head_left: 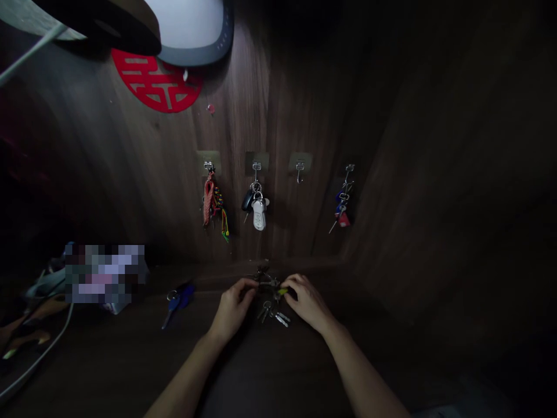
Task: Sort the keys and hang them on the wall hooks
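Observation:
My left hand point(234, 306) is closed, thumb and fingers pinching the left side of a dim bunch of keys point(270, 283). From the right, my right hand point(308, 303) pinches the same bunch beside a small yellow-green piece point(282, 291). The fine parts between my fingers are too dark to make out. Just below, between both hands, a ring of silver keys point(282, 318) lies on the dark wooden surface point(243, 371). Farther left rests a blue key set point(174, 302) with a metal ring.
On the wooden wall, hooks hold keys with a braided red strap point(209, 203), keys with a white fob point(259, 213) and keys with a red tag point(343, 219). One hook point(300, 168) is bare. Caps point(191, 29) hang above; a white cable point(47, 354) runs at left.

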{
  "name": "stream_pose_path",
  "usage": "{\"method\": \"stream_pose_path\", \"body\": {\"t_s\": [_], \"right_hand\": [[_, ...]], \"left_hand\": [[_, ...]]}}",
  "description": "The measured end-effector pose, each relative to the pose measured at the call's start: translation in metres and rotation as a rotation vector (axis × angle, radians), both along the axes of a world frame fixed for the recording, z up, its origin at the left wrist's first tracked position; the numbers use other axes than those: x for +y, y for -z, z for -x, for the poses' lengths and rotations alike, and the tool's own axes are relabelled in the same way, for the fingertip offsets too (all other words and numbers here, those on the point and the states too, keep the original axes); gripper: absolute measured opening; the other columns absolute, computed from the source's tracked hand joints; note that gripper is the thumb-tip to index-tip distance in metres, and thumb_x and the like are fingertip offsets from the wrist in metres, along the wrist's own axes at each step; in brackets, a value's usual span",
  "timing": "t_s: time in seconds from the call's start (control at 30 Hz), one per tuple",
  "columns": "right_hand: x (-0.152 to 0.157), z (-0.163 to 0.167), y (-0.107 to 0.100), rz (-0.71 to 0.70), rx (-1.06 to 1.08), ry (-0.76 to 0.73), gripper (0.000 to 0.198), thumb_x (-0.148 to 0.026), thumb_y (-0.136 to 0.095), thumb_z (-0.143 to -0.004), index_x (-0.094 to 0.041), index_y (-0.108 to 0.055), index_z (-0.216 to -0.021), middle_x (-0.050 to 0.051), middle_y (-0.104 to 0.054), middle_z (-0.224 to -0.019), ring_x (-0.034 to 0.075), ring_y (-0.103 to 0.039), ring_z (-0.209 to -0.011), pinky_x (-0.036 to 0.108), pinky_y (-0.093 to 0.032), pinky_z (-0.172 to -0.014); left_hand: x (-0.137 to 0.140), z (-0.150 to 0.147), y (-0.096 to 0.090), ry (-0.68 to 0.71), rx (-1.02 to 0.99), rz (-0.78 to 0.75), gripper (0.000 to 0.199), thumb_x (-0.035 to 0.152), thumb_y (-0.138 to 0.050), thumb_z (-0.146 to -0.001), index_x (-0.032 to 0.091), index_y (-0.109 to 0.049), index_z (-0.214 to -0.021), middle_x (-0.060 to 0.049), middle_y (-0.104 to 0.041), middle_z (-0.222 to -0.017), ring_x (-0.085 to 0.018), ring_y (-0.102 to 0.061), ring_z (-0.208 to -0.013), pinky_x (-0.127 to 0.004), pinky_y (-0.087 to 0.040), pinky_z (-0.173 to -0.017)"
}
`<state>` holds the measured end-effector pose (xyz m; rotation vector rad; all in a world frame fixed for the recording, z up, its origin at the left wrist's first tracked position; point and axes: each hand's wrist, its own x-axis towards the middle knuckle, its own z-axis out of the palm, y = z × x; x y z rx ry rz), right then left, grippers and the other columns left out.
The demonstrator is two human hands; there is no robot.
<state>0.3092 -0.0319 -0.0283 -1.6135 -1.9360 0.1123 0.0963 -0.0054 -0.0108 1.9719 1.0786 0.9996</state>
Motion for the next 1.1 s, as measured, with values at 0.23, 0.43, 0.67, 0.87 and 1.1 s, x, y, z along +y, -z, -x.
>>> {"method": "stream_pose_path", "body": {"t_s": [0.23,0.43,0.67,0.87,1.1], "right_hand": [[0.001,0.003,-0.005,-0.056,0.232,-0.002,0.006,-0.021,-0.055,-0.075,-0.023,-0.058,-0.079,-0.001,-0.061,-0.079,0.016,-0.056,-0.074,0.027,-0.043,-0.068],[0.000,0.023,-0.010,-0.038,0.575,-0.064,0.012,-0.030,-0.058,-0.076,-0.021,-0.063,-0.083,-0.001,-0.062,-0.069,0.012,-0.052,-0.058,0.022,-0.039,-0.051],[0.002,0.041,-0.007,0.034,0.828,-0.183,0.017,-0.035,-0.063,-0.074,-0.020,-0.063,-0.081,-0.001,-0.063,-0.068,0.013,-0.057,-0.064,0.023,-0.043,-0.058],[0.002,0.044,-0.014,0.117,1.007,-0.208,0.025,-0.044,-0.063,-0.074,-0.019,-0.060,-0.077,0.000,-0.064,-0.063,0.012,-0.053,-0.054,0.022,-0.038,-0.050],[0.001,0.043,-0.015,0.167,1.016,-0.214,0.026,-0.044,-0.058,-0.077,-0.019,-0.063,-0.080,-0.001,-0.059,-0.065,0.012,-0.051,-0.058,0.022,-0.036,-0.052]], "left_hand": [[0.006,0.006,0.015,-0.038,-0.064,-0.038,0.016,0.028,-0.049,-0.083,0.022,-0.063,-0.088,0.000,-0.069,-0.089,-0.018,-0.064,-0.085,-0.028,-0.047,-0.079],[0.002,0.006,0.010,0.024,-0.119,-0.040,0.022,0.029,-0.050,-0.084,0.023,-0.062,-0.101,-0.003,-0.068,-0.102,-0.019,-0.061,-0.098,-0.030,-0.044,-0.087],[-0.002,0.003,0.009,0.111,-0.208,0.016,0.020,0.031,-0.056,-0.082,0.022,-0.064,-0.098,-0.003,-0.069,-0.098,-0.020,-0.062,-0.095,-0.029,-0.045,-0.087],[-0.001,-0.003,0.006,0.133,-0.334,0.148,0.022,0.039,-0.056,-0.080,0.019,-0.065,-0.083,-0.002,-0.068,-0.081,-0.018,-0.060,-0.080,-0.026,-0.045,-0.076],[-0.001,-0.004,0.001,0.152,-0.519,0.360,0.026,0.042,-0.063,-0.073,0.017,-0.059,-0.068,0.004,-0.054,-0.064,-0.011,-0.048,-0.063,-0.021,-0.039,-0.064]]}}
